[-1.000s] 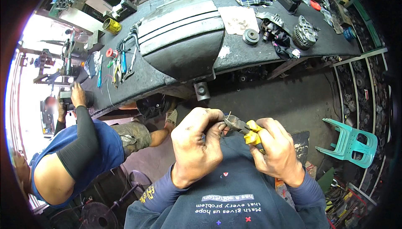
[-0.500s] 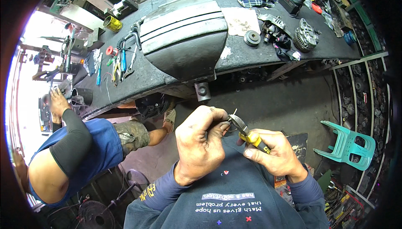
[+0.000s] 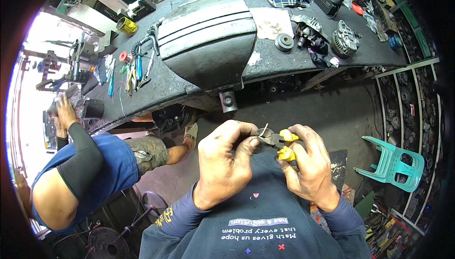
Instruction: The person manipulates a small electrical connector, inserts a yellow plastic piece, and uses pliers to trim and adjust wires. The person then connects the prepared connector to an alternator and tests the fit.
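Note:
My right hand (image 3: 310, 166) holds yellow-handled cutting pliers (image 3: 286, 154), its fingers round the handles, which stand apart. Their metal jaws point left and meet the fingertips of my left hand (image 3: 226, 157). That hand is closed in a pinch, thumb against forefinger, on a thin wire (image 3: 265, 129) whose pale end sticks up by the jaws. The rest of what it pinches is mostly hidden by the fingers. Both hands are close together in front of my dark shirt, on the near side of the big bench vise (image 3: 208, 43).
Pliers (image 3: 132, 80) and other hand tools lie on the workbench (image 3: 177, 90) left of the vise. A pulley (image 3: 284, 42) and an alternator (image 3: 346, 40) rest to its right. A teal plastic stool (image 3: 403, 166) is at right. A co-worker in blue (image 3: 113, 164) works at left.
The pliers' handles have spread apart and my right hand has opened out round them, turning the jaws more level. My left hand stays nearly in place. The co-worker's hands have shifted slightly.

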A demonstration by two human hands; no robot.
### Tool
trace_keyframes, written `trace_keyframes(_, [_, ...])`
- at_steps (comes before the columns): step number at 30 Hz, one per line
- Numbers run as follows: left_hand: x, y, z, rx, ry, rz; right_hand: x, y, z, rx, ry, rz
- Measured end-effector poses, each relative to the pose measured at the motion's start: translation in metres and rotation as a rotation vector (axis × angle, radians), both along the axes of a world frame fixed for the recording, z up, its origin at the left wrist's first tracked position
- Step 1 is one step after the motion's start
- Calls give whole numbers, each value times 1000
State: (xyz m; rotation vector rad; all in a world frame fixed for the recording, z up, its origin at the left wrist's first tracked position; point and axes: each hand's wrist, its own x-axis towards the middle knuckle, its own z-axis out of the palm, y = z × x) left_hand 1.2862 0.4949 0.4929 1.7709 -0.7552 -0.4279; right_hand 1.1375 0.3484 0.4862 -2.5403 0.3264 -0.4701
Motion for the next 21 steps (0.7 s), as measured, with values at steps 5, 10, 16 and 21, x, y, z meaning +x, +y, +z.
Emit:
trace_keyframes(5, [-3,1,-1,-35,-44,6,-7,-1,-1,214,81,38])
trace_keyframes(10, [-4,2,0,-59,-17,19,-8,-13,0,607,129,172])
trace_keyframes(16, [-3,3,-2,-68,-17,2,-7,-21,-1,879,202,225])
trace_keyframes(21, [-2,3,-2,-71,22,-14,-8,-26,-6,1079,257,234])
